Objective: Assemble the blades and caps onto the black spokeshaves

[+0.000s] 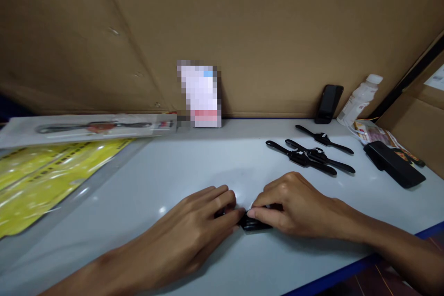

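Both my hands meet over a small black part (252, 225) lying on the pale table (194, 166). My left hand (197, 226) comes in from the lower left with its fingertips pinched against the part's left end. My right hand (294, 206) curls over it from the right, fingers closed on its top and right side. Most of the part is hidden under my fingers. Three black two-handled tools (312, 152) lie in a loose row just beyond my right hand.
A cardboard wall (222, 32) backs the table. Yellow packaging cards (41, 180) and a blister-packed tool (86, 127) lie at left. A black phone (329, 103) leans on the wall beside a white bottle (359, 99). A black case (393, 163) and snack wrappers sit at right.
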The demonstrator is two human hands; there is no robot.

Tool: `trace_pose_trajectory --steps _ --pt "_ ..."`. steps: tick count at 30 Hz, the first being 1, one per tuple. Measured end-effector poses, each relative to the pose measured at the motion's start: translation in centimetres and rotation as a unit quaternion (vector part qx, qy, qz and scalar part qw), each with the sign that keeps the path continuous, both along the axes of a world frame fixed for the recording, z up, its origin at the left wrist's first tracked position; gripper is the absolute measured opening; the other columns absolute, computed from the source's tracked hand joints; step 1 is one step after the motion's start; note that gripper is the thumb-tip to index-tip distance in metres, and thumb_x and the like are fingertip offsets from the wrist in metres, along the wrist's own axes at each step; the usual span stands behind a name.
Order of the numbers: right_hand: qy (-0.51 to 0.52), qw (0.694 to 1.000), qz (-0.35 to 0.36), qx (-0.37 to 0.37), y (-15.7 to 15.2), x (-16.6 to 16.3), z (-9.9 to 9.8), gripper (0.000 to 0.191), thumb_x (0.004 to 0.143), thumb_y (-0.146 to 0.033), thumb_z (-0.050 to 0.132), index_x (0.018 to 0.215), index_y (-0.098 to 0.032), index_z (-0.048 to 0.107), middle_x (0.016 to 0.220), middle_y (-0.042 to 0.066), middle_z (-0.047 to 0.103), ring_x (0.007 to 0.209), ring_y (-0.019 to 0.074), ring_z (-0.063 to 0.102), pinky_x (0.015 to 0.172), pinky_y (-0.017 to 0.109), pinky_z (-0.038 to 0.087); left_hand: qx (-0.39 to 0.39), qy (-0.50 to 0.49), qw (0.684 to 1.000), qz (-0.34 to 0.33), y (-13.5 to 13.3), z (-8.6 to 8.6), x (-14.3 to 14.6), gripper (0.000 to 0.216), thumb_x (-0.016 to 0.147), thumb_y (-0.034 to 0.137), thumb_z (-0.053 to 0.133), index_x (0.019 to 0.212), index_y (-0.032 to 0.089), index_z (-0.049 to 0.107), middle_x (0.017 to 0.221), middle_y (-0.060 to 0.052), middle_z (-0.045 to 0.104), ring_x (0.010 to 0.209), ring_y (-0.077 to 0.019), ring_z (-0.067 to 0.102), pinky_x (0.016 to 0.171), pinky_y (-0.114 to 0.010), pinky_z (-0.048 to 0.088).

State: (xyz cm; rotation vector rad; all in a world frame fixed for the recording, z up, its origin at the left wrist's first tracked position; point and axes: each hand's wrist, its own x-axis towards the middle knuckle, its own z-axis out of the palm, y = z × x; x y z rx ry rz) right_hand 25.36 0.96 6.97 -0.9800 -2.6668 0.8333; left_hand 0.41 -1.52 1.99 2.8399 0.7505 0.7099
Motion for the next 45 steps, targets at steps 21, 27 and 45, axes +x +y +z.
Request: trace_pose_trajectory --steps 21,27,45 --pt "-0.046 0.997 -0.008 0.069 -0.1 0.0 0.3 0.033 0.101 -0.017 0.064 0.069 -0.018 0.068 0.067 0.002 0.068 0.062 0.0144 0.05 0.063 0.033 0.028 0.0 0.004 1.0 -0.001 0.1 -0.2 -0.1 0.026 0.108 0.009 0.043 0.101 0.02 0.066 0.094 -0.006 0.067 0.078 -0.0225 0.06 0.067 -0.036 0.047" --pt "-0.04 0.998 0.009 0.057 -0.4 0.0 0.2 0.03 0.102 -0.018 0.064 0.073 -0.017 0.07 0.069 0.001 0.068 0.063 0.0138 0.049 0.063 0.032 0.027 -0.005 0.009 1.0 -0.003 0.0 0.1 0.0 0.027 0.107 0.007 0.043 0.105 0.021 0.067 0.093 -0.005 0.067 0.078 -0.0221 0.06 0.068 -0.035 0.049" --pt "-0.222 0.969 0.066 0.089 -0.1 2.2 3.0 0.014 0.096 -0.029 0.079 0.104 -0.018 0.075 0.094 0.006 0.077 0.08 0.0229 0.068 0.065 0.034 0.034 0.061 0.04 0.997 0.01 -0.5 -0.3 0.0 0.033 0.098 0.004 0.048 0.119 0.016 0.071 0.1 -0.01 0.074 0.085 -0.0258 0.068 0.075 -0.039 0.058"
